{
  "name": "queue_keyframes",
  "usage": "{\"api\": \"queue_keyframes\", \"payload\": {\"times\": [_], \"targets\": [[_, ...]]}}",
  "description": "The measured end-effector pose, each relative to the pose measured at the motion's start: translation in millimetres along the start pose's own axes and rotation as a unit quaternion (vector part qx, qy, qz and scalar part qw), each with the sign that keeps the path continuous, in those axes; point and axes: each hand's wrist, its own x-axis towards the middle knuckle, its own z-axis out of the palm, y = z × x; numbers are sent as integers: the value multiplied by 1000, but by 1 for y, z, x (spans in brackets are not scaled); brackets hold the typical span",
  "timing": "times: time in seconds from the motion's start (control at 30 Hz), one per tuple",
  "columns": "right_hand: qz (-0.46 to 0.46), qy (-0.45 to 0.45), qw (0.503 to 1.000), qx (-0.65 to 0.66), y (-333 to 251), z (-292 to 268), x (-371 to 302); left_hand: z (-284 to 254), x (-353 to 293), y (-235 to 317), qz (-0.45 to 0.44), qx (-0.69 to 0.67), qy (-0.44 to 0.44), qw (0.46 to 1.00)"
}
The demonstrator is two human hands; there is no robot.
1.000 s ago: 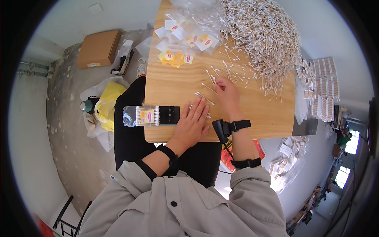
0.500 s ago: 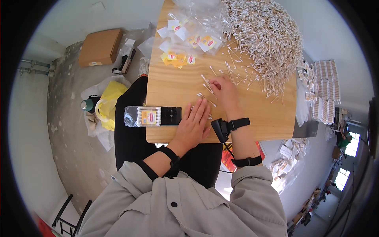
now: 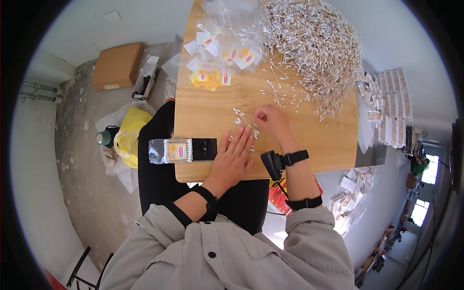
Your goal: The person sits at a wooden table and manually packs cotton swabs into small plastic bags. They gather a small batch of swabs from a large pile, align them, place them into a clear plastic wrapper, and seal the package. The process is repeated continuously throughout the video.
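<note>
My left hand lies flat on the wooden table, fingers stretched out over several cotton swabs whose tips show past them. Just beyond its fingertips is a small loose row of cotton swabs, tilted and roughly side by side. Beside that row, on its right, my right hand has its fingers curled together; what is between them, if anything, is hidden. Left of my left hand, a clear bag of cotton swabs with a yellow label rests on a black block at the table's edge.
A large heap of cotton swabs covers the far right, with loose ones spilling towards me. Clear bags and yellow labels lie far left. Packed bundles stand beyond the right edge. A cardboard box and yellow bag are on the floor.
My right hand has moved nearer to my left hand, and the swabs by its fingers now lie closer together in a row. My left hand stays flat. The view has shifted slightly.
</note>
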Motion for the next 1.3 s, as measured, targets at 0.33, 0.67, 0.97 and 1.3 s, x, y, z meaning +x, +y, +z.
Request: {"api": "queue_keyframes", "payload": {"times": [0.33, 0.67, 0.97, 1.3], "targets": [[5, 8, 998, 56, -5, 17, -18, -2, -1, -1, 2, -22, 4, 1000], [12, 51, 997, 62, 19, 7, -1, -3, -1, -2, 10, -36, 20, 999], [-82, -14, 993, 85, -8, 18, -10, -1, -2, -3, -8, -30, 51, 998], [10, 224, 966, 127, 28, 0, 9, 1, 2, 2, -12, 28, -8, 999]]}}
